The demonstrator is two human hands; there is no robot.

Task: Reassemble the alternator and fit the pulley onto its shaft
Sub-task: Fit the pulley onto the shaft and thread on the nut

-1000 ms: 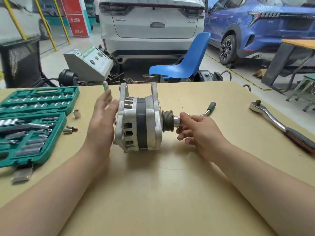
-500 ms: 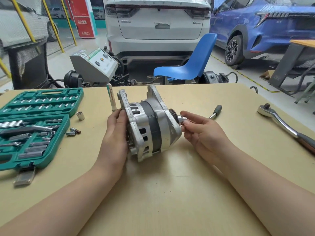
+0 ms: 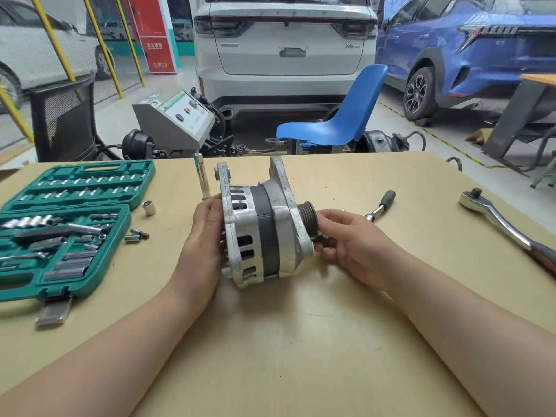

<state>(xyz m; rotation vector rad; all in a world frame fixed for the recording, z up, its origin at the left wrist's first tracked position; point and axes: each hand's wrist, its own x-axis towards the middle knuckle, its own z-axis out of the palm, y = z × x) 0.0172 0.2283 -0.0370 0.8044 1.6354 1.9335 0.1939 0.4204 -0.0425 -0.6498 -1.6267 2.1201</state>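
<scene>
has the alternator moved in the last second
Yes. The alternator has swung round on the table: its pulley end, which pointed straight toward the small ratchet, now angles nearer the person.

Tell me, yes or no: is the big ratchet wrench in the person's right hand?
No. The big ratchet wrench lies on the table far to the right, while the right hand holds the pulley on the alternator.

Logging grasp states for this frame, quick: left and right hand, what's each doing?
Left hand: open, pressed flat against the rear of the alternator.
Right hand: fingers curled round the pulley end.
</scene>
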